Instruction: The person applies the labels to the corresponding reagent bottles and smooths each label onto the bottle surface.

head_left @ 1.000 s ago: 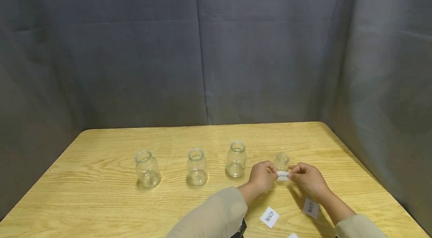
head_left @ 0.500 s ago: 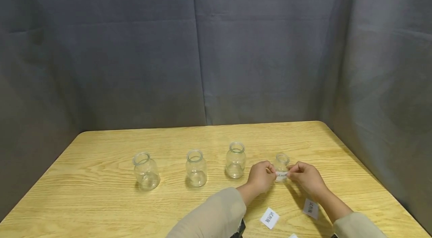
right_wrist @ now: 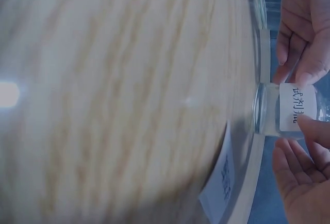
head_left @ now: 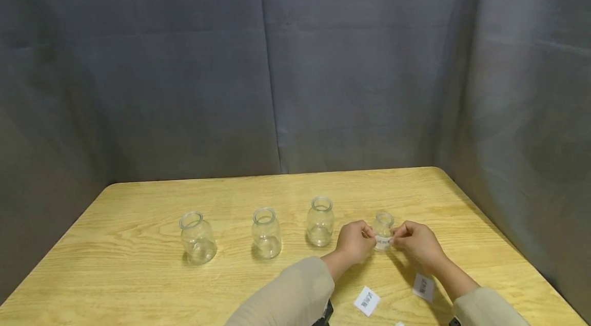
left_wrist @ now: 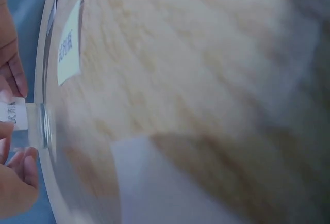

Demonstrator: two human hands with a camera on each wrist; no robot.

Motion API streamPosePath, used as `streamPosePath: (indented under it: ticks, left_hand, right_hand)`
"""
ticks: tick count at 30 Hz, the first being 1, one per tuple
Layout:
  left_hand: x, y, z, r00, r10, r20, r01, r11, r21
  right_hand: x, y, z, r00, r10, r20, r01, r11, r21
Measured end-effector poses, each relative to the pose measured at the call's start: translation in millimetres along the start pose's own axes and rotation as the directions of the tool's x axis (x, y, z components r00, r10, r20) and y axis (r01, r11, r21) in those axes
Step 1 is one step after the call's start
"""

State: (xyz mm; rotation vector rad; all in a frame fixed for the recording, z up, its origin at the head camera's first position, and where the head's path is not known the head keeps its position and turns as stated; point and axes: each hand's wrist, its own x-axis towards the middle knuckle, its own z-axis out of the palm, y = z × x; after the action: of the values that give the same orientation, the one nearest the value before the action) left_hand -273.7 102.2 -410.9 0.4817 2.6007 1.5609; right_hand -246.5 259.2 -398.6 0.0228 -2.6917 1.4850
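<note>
A small clear glass jar (head_left: 384, 219) stands upright on the table at the right, between both hands. A white paper label (head_left: 382, 242) with dark printed characters lies across its front. My left hand (head_left: 354, 242) holds the label's left end between thumb and fingers. On the other side, my right hand (head_left: 419, 245) holds the right end the same way. The right wrist view shows the label (right_wrist: 295, 111) against the glass jar (right_wrist: 269, 109), thumbs on its edges. Whether the label sticks to the glass cannot be told.
Three larger clear glass jars, a left one (head_left: 198, 241), a middle one (head_left: 267, 236) and a right one (head_left: 320, 223), stand left of the hands. Two more labels, one (head_left: 367, 301) and another (head_left: 424, 287), lie nearer; a third's corner (head_left: 399, 324) shows at the bottom edge.
The label, held by both hands in front of the small jar a second ago, has moved back against its front. The other jars have not been moved; the head view shifted slightly.
</note>
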Motion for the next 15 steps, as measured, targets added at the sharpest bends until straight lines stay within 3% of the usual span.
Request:
streamPosePath:
  ticks: [8, 15]
  left_hand:
    - [3.6, -0.7, -3.4, 1.0, 0.012, 0.013, -0.011, 0.998, -0.066]
    - [8.3, 1.6, -5.3, 0.998, -0.009, 0.06, 0.008, 1.0, 0.009]
  right_hand:
    - [6.9, -1, -6, 0.997, -0.029, 0.069, 0.027, 0.999, 0.022]
    - [11.6, 5, -11, 0.974, -0.068, 0.217, 0.064, 0.998, 0.027]
